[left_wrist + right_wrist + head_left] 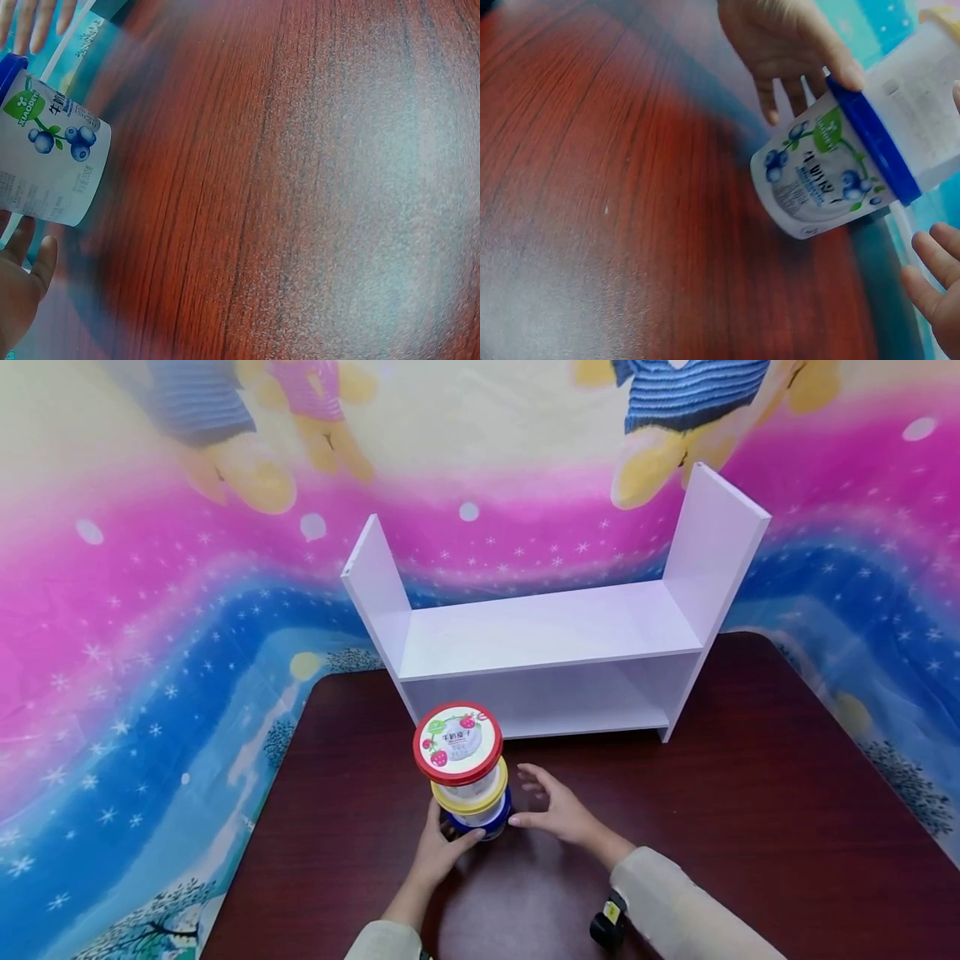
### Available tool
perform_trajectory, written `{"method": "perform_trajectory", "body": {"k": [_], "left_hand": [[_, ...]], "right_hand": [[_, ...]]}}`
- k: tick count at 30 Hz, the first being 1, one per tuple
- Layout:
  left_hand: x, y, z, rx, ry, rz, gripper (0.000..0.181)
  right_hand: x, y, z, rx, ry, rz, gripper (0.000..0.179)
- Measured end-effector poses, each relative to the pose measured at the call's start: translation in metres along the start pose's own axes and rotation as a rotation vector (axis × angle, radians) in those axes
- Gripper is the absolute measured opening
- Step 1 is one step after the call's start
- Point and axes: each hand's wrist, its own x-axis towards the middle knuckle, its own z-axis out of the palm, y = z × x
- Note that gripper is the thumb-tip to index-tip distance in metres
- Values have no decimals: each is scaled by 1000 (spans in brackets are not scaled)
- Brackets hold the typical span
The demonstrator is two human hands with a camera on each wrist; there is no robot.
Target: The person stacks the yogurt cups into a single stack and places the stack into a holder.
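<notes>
Three round tubs stand stacked: a red-lidded strawberry tub (pixel 459 743) on top, a yellow-lidded tub (pixel 472 797) in the middle, and a blue-lidded blueberry tub (pixel 821 169) at the bottom. Beside the lowest tub's left side is my left hand (pixel 437 847), its fingers loosely bent and spread. Its thumb lies at the blue lid's edge; whether it presses there is unclear. My right hand (pixel 562 810) is held apart from the stack on the right, fingers spread and holding nothing. In the left wrist view, the blueberry tub (pixel 52 150) shows only partly.
Behind the stack stands a white open shelf (pixel 547 627) with two upright sides. The tubs stand on a dark reddish wooden table (pixel 750 802), close to the shelf's front left corner. A printed cloth backdrop (pixel 187 610) hangs around the table.
</notes>
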Motion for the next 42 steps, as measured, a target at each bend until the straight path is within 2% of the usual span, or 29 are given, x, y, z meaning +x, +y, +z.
{"method": "perform_trajectory", "body": {"k": [4,8,11,14,18,21,25,33,38,42], "left_hand": [[1,-1,-1,-7,-14,-59,82],[2,-2,-2,12,-24,-64,84],[0,-3,-2,46,-17,-28,83],[0,-5,-3,65,-12,2,83],[4,-16,-5,65,-42,-32,85],[3,-17,-5,77,-48,-13,84],[0,-9,-5,106,-23,58,82],[-1,-7,-7,44,-54,-17,83],[-1,-8,-9,94,-48,21,81],[-1,-6,-10,66,-55,-20,80]], "right_hand": [[5,14,3,1,4,6,76],[7,20,7,15,-3,32,77],[8,22,11,47,-12,55,77],[9,23,15,74,-18,38,76],[7,8,17,104,-32,5,71],[6,-4,18,132,-50,-14,70],[7,-3,21,152,-67,-36,72],[9,-1,24,180,-76,-55,74],[9,-1,26,181,-74,-63,76],[10,-2,27,167,-70,-67,78]]}}
